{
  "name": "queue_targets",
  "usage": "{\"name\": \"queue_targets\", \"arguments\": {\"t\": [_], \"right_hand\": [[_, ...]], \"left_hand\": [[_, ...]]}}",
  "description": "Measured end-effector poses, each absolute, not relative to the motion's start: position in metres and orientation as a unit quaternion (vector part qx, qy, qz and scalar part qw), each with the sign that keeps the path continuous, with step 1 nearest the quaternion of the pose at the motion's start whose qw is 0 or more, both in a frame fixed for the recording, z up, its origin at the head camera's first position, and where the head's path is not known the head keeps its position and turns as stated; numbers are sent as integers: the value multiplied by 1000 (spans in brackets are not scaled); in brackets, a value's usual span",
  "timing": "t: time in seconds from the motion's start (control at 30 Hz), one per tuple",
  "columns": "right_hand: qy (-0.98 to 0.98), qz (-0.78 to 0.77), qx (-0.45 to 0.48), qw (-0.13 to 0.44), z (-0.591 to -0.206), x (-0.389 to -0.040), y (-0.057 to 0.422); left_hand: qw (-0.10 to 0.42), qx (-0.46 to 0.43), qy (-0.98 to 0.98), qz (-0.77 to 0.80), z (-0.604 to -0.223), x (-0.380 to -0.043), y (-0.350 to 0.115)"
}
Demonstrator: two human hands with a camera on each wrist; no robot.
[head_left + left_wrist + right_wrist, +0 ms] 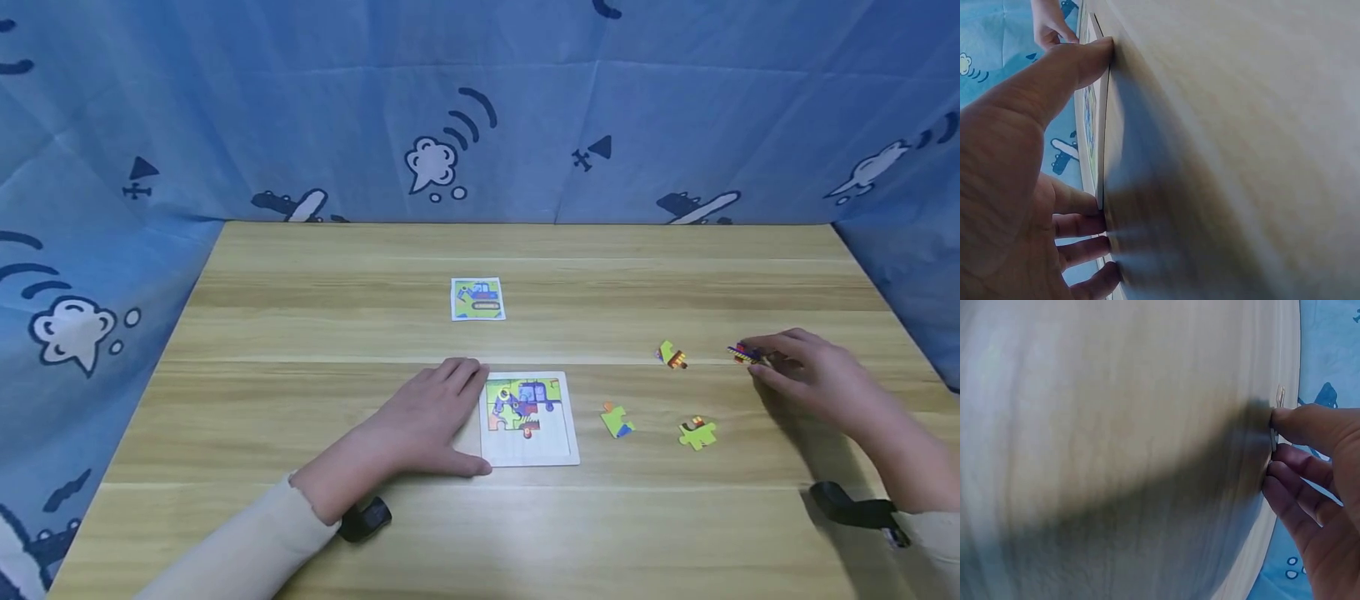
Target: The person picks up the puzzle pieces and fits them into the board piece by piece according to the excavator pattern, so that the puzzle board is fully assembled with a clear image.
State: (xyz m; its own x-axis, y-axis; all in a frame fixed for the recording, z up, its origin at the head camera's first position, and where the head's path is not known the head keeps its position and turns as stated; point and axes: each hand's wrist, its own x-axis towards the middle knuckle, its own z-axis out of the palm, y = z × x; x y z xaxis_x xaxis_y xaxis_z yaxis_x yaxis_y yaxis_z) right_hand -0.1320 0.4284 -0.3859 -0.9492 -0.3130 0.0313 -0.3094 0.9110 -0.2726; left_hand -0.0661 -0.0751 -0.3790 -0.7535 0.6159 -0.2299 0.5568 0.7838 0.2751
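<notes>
Left hand (431, 421), fingers spread, touching the left edge of a tray (534, 452), right hand (825, 375) pinching a piece (741, 353), three loose pieces (697, 435) between, card (477, 299) beyond

From where I stand, no word, number or brand can be read on the excavator picture card (478, 299), the jigsaw board (551, 443), the loose pieces (617, 421) or the blue printed cloth (315, 133).

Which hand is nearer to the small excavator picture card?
Left. The left hand touches the puzzle tray, just short of the picture card; the right hand pinches a puzzle piece, well off to the card's right.
</notes>
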Motion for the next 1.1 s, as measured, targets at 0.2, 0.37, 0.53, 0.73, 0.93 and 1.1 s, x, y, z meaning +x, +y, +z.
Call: {"name": "queue_targets", "arguments": {"t": [0.2, 0.37, 0.53, 0.73, 0.93, 1.1], "right_hand": [[980, -125, -158, -2, -386, -134, 425], [979, -124, -158, -8, -387, -134, 424], [979, -127, -158, -18, -389, -132, 424], [973, -139, -180, -47, -386, -130, 412], [963, -133, -225, -67, -379, -120, 384], [935, -135, -312, -97, -379, -111, 355]], "left_hand": [[156, 311, 932, 97, -380, -66, -76], [154, 313, 932, 94, -380, -66, -76], [154, 318, 931, 93, -380, -66, -76], [151, 316, 933, 88, -380, -67, -76], [148, 318, 933, 87, -379, -67, -76], [151, 317, 933, 84, -379, -67, -75]]}}
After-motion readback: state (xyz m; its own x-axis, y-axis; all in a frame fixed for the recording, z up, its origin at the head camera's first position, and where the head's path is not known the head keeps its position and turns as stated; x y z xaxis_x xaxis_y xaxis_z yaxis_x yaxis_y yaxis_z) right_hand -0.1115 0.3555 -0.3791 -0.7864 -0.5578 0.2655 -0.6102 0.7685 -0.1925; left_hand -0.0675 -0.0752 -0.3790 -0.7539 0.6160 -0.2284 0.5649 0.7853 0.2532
